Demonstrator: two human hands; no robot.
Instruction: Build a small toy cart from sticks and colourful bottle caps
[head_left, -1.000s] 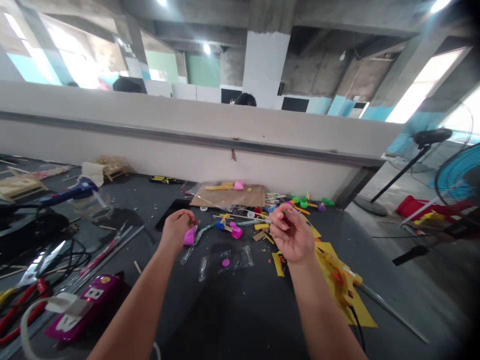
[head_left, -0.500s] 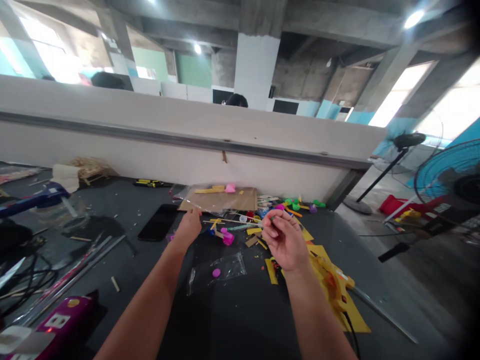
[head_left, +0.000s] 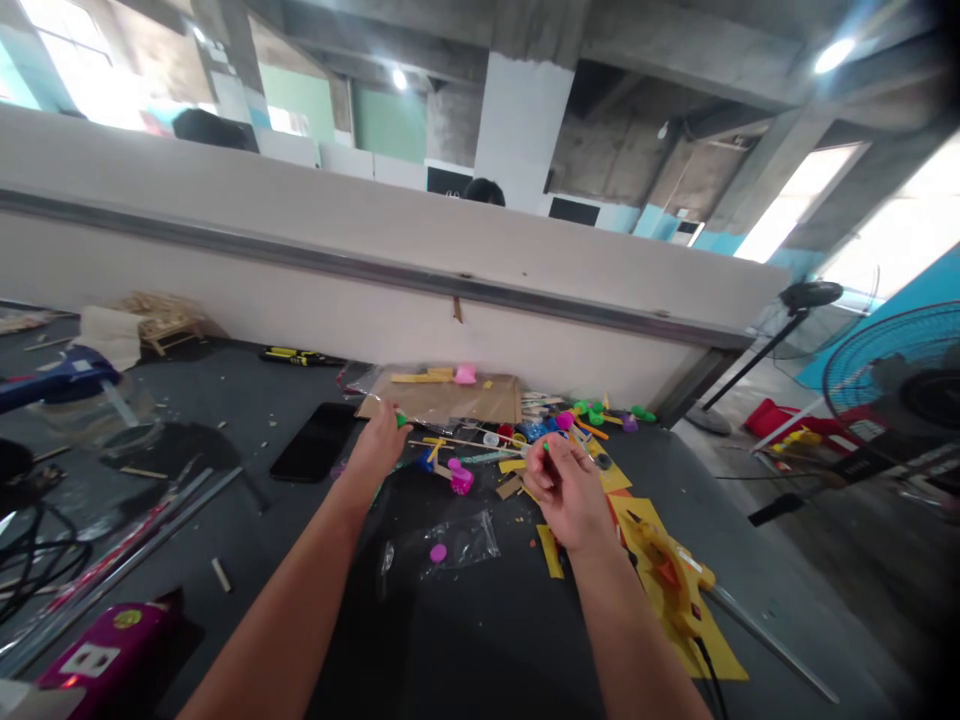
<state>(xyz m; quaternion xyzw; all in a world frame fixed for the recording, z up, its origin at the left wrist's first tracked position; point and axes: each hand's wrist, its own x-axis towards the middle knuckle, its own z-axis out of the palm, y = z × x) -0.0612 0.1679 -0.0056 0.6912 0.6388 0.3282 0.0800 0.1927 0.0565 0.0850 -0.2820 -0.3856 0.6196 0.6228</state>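
Note:
My left hand (head_left: 381, 445) is closed, with a small green plastic piece (head_left: 402, 420) at its fingertips, beside the front edge of a brown cardboard sheet (head_left: 450, 403) under clear film. My right hand (head_left: 566, 485) is closed too, its thumb and fingers pinching another small green piece (head_left: 547, 447), mostly hidden. Thin pale sticks (head_left: 465, 443) run between the two hands; whether either hand grips them I cannot tell. Just below them sits a magenta plastic piece (head_left: 460, 477). A clear zip bag (head_left: 472, 540) with a purple disc (head_left: 438, 553) lies nearer to me.
A black phone (head_left: 313, 442) lies left of my left hand. On the right, a yellow glue gun (head_left: 675, 570) rests on yellow sheets. Farther left are a blue glue gun (head_left: 67, 375) and a purple device (head_left: 105, 650). A white partition (head_left: 337, 305) bounds the table's back.
A green piece now shows at my left fingertips, where none was visible before. My right hand has turned slightly, its fingers closer together. The camera view has shifted a little.

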